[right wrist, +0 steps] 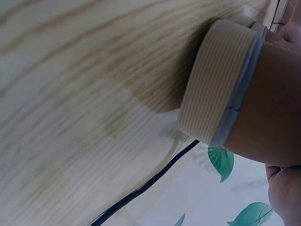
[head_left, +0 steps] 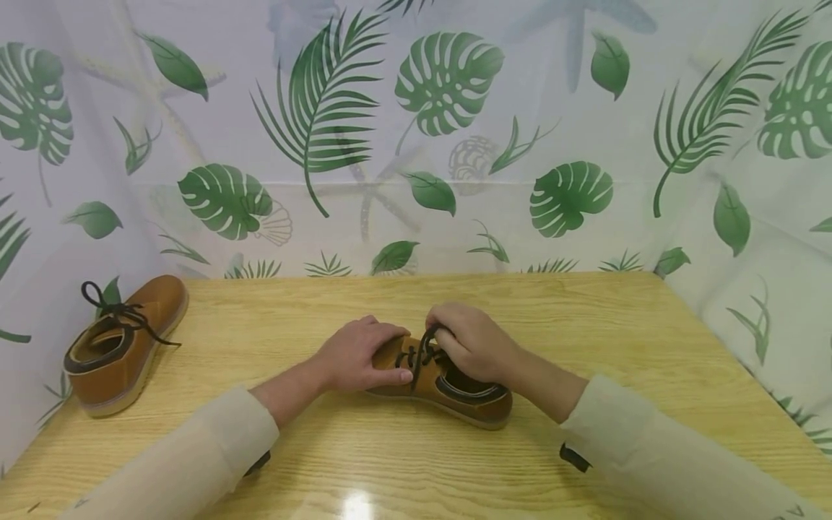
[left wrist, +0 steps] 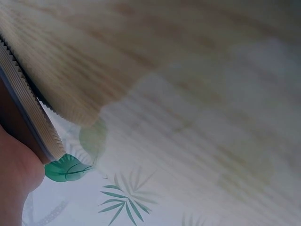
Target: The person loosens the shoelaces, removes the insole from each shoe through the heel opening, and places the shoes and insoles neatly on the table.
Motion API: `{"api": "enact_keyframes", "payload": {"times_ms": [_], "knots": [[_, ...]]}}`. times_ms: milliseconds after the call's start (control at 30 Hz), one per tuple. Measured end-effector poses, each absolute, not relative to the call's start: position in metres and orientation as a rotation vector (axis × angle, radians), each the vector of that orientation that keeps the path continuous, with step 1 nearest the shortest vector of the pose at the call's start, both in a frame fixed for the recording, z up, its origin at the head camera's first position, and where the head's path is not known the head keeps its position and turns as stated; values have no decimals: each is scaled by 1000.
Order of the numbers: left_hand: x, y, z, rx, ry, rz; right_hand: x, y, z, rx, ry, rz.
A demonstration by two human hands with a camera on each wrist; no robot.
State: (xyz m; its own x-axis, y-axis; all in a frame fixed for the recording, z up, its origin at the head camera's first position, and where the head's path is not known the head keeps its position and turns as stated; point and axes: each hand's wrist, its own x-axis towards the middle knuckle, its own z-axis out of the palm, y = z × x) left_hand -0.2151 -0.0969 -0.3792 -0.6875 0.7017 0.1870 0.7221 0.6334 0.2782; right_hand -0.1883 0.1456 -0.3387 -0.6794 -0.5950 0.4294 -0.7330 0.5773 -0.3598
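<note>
A brown leather shoe (head_left: 429, 399) with a dark collar lies on the table, its toe to the left and its heel to the right. My left hand (head_left: 360, 355) grips the toe end, thumb stretched along the near side. Above the tongue, my right hand (head_left: 473, 341) pinches a black shoelace (head_left: 419, 368), pulled up in a loop from the eyelets. Part of the shoe opening is hidden behind that hand. The left wrist view catches the ribbed sole edge (left wrist: 33, 103) beside my palm; the right wrist view catches the pale sole at the heel (right wrist: 218, 80).
A matching brown shoe (head_left: 120, 372) with its black lace tied in a bow stands at the table's left edge. The wooden table (head_left: 403, 469) meets a leaf-patterned cloth (head_left: 481, 217) at the back and sides. A thin black cord (right wrist: 146, 186) crosses the right wrist view.
</note>
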Motion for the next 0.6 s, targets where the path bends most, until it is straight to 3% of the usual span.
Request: {"api": "enact_keyframes", "payload": {"times_ms": [300, 600], "knots": [[-216, -97, -380, -1210, -2783, -520, -187, 149, -341, 1111, -2495, 838], [-215, -96, -380, -1211, -2782, -523, -196, 148, -345, 1525, -2146, 840]]}}
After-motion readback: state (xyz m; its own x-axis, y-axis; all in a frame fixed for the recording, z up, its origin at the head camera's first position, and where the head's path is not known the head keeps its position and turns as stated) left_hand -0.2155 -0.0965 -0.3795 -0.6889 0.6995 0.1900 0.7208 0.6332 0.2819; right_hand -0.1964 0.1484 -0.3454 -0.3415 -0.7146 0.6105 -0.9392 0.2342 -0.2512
